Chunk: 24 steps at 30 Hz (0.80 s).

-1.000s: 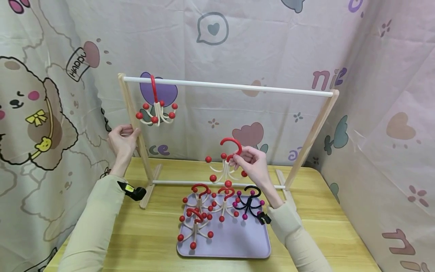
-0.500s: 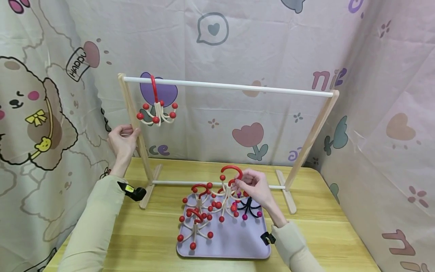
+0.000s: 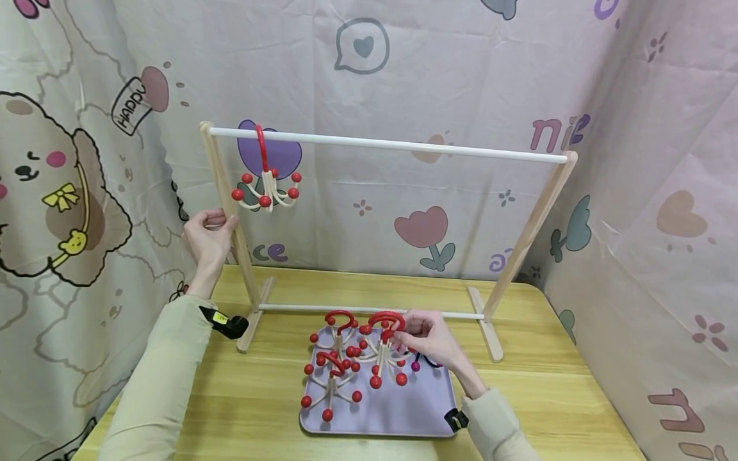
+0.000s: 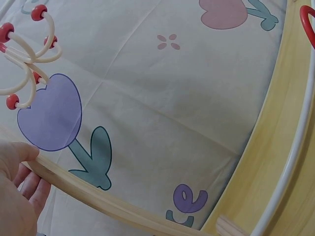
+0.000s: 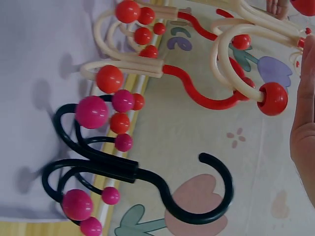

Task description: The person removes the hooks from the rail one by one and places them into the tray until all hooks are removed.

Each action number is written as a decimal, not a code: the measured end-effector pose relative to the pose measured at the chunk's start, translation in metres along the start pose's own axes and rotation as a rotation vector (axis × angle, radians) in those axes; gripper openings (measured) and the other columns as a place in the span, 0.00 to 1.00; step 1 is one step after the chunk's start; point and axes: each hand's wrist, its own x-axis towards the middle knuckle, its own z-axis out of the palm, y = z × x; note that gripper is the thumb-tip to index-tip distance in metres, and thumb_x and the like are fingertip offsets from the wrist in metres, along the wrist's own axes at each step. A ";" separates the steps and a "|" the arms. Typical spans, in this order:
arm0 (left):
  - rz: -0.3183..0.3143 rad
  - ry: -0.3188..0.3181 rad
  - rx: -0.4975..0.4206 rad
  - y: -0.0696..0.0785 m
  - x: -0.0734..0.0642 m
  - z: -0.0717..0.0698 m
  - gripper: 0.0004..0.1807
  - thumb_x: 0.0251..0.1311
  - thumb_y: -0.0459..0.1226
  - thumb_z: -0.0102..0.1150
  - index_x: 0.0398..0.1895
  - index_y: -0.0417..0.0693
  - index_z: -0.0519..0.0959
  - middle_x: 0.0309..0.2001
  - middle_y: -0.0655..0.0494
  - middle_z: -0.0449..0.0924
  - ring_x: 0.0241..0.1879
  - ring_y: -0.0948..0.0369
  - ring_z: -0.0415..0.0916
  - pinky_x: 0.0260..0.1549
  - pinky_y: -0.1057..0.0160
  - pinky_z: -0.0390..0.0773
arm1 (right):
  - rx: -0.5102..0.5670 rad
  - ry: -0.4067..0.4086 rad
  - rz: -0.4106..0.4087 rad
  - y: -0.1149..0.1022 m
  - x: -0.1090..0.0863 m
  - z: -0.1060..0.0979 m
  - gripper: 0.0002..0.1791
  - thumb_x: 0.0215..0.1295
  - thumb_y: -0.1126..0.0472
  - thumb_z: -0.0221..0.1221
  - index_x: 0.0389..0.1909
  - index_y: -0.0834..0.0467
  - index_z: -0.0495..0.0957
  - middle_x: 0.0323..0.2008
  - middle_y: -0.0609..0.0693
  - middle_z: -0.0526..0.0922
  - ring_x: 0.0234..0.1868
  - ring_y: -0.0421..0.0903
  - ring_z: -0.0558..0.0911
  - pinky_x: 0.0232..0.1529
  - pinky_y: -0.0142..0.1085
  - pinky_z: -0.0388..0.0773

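Observation:
My left hand (image 3: 209, 240) grips the left wooden post (image 3: 245, 269) of a rack. From the rack's white top rod (image 3: 398, 145) hangs a beaded hanger (image 3: 267, 182) with a red hook and curved cream arms. My right hand (image 3: 429, 339) pinches a matching red-hooked hanger (image 5: 273, 98) by its hook, upright over the lilac tray (image 3: 398, 413). In the head view it overlaps another red-hooked hanger (image 5: 160, 69) behind it. A black hanger (image 5: 118, 169) with magenta beads stands on the tray, mostly hidden by my right hand in the head view.
Two more red-hooked hangers stand at the tray's left side, a back one (image 3: 339, 342) and a front one (image 3: 331, 387). The rack's lower white rod (image 3: 323, 309) runs behind the tray. A wooden foot (image 3: 486, 326) supports the right post (image 3: 530, 237).
My right hand has lowered the held hanger from in front of the lower rod to the tray, among the others there. My left hand has stayed on the post.

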 end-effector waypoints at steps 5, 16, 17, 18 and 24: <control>0.008 0.009 -0.021 0.000 0.000 0.000 0.16 0.60 0.38 0.69 0.47 0.37 0.85 0.24 0.81 0.71 0.23 0.84 0.70 0.26 0.83 0.71 | -0.004 -0.030 0.027 0.003 -0.005 0.002 0.03 0.65 0.76 0.57 0.38 0.73 0.78 0.29 0.72 0.84 0.28 0.37 0.87 0.25 0.40 0.85; 0.006 0.011 -0.016 0.000 0.000 0.001 0.16 0.60 0.39 0.69 0.47 0.38 0.85 0.24 0.81 0.71 0.24 0.84 0.70 0.27 0.81 0.71 | -0.009 -0.111 0.105 0.012 -0.014 0.001 0.03 0.62 0.77 0.58 0.35 0.69 0.79 0.28 0.73 0.84 0.28 0.35 0.86 0.23 0.34 0.82; 0.007 0.011 -0.016 0.000 0.000 0.001 0.16 0.60 0.39 0.69 0.47 0.38 0.85 0.24 0.81 0.71 0.24 0.84 0.70 0.27 0.81 0.70 | -0.018 -0.114 0.122 0.012 -0.014 0.001 0.04 0.62 0.77 0.59 0.34 0.68 0.80 0.28 0.72 0.84 0.27 0.35 0.86 0.22 0.34 0.81; 0.008 0.011 -0.015 0.000 0.000 0.001 0.16 0.59 0.39 0.69 0.47 0.38 0.85 0.24 0.82 0.71 0.23 0.84 0.70 0.27 0.82 0.70 | -0.029 -0.118 0.135 0.013 -0.015 0.001 0.04 0.61 0.77 0.59 0.34 0.68 0.80 0.28 0.71 0.85 0.27 0.36 0.86 0.21 0.34 0.80; 0.005 0.008 -0.018 0.000 0.000 0.000 0.16 0.59 0.39 0.69 0.46 0.38 0.85 0.24 0.81 0.71 0.22 0.84 0.70 0.21 0.83 0.71 | -0.055 -0.136 0.142 0.016 -0.020 0.001 0.05 0.60 0.78 0.61 0.33 0.67 0.81 0.28 0.69 0.86 0.25 0.42 0.87 0.19 0.39 0.81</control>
